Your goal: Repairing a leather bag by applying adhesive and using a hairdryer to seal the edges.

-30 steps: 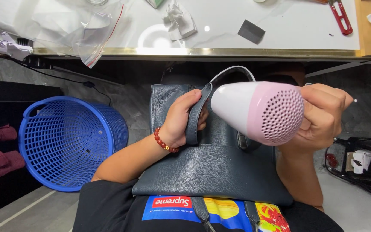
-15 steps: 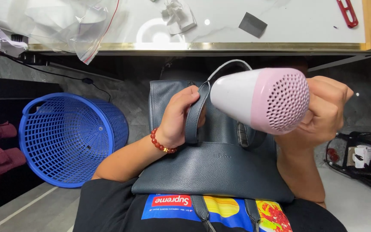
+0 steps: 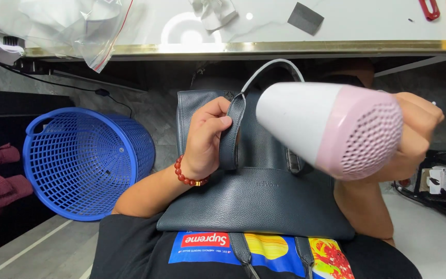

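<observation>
Bag (image 3: 256,199): dark grey leather, lying on the lap, top edge toward the table (image 3: 336,46).
Left hand (image 3: 207,139): closed around the strap (image 3: 231,134) on the bag's left side, thumb on top; red bead bracelet (image 3: 187,175) at the wrist.
Right hand (image 3: 414,137): clenched on the dryer's handle, just right of the bag; handle itself hidden.
Dryer (image 3: 331,129): white body, pink grilled rear end facing the camera, held above the bag's upper right, nozzle aimed at the strap.
Cord (image 3: 272,70): white, looping above the bag's top edge.
Basket (image 3: 83,160): blue plastic, tipped on its side, left of the bag.
</observation>
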